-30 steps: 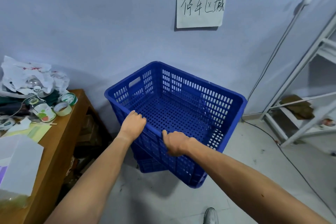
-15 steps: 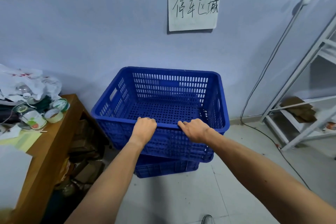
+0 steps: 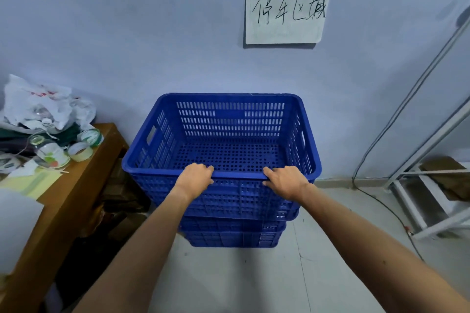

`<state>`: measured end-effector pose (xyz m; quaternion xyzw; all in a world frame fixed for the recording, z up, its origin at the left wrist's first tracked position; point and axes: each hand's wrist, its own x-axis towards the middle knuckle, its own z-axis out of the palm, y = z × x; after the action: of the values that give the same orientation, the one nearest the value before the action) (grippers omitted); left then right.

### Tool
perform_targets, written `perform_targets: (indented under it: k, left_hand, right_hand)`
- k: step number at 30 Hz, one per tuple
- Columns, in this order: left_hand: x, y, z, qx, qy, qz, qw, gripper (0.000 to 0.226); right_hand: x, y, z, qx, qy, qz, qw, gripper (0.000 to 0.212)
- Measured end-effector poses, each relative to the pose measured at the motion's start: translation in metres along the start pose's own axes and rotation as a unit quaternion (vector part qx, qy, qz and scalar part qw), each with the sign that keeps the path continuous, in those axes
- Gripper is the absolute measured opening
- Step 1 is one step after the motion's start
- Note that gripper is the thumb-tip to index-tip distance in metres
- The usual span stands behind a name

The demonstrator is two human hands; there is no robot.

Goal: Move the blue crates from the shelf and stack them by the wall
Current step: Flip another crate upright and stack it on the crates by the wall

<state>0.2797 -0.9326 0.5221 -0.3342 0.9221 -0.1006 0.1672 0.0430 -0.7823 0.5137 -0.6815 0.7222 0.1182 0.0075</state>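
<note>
A blue perforated crate (image 3: 229, 134) sits squarely against the pale wall, nested on top of a lower blue crate (image 3: 234, 234) that rests on the floor. My left hand (image 3: 194, 176) grips the near rim of the top crate left of its middle. My right hand (image 3: 284, 180) grips the same rim to the right. The top crate is empty and level. Most of the lower crate is hidden by the one above it.
A wooden table (image 3: 84, 185) stands close on the left, cluttered with tape rolls (image 3: 81, 151) and plastic bags (image 3: 43, 104). A white metal shelf frame (image 3: 432, 185) and a cable (image 3: 389, 211) are at the right. A handwritten paper sign (image 3: 286, 7) hangs on the wall.
The top crate was tilted and turned at an angle above the lower one; it has swung square to the wall and come down level onto the lower crate. Both hands kept hold of its near rim.
</note>
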Motion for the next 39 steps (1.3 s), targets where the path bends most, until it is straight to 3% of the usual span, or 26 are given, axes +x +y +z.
perform_targets:
  k: [8, 13, 19, 23, 27, 39]
  left_hand:
    - [0.009, -0.026, 0.009, -0.052, -0.066, -0.036, 0.996, 0.020]
    - [0.015, -0.042, 0.012, -0.058, -0.087, -0.020, 0.994, 0.029]
    - [0.019, -0.055, 0.024, -0.063, -0.061, 0.009, 0.996, 0.033]
    - [0.028, -0.052, 0.023, -0.108, -0.058, 0.024, 0.992, 0.054]
    - [0.036, -0.048, 0.020, -0.136, -0.045, 0.020, 0.989, 0.040]
    - [0.062, -0.053, 0.005, -0.165, -0.052, 0.012, 0.985, 0.034]
  right_hand:
    - [0.002, 0.008, 0.013, 0.051, 0.013, -0.003, 0.999, 0.036]
    - [0.008, 0.010, 0.008, 0.060, -0.029, 0.014, 0.998, 0.032]
    - [0.011, 0.009, 0.004, 0.049, -0.048, 0.024, 0.997, 0.031]
    - [0.014, 0.009, 0.002, 0.045, -0.052, 0.034, 0.997, 0.032]
    - [0.020, 0.013, -0.002, 0.021, -0.048, 0.044, 0.998, 0.036]
    - [0.053, 0.034, -0.003, -0.021, -0.039, 0.068, 0.997, 0.041]
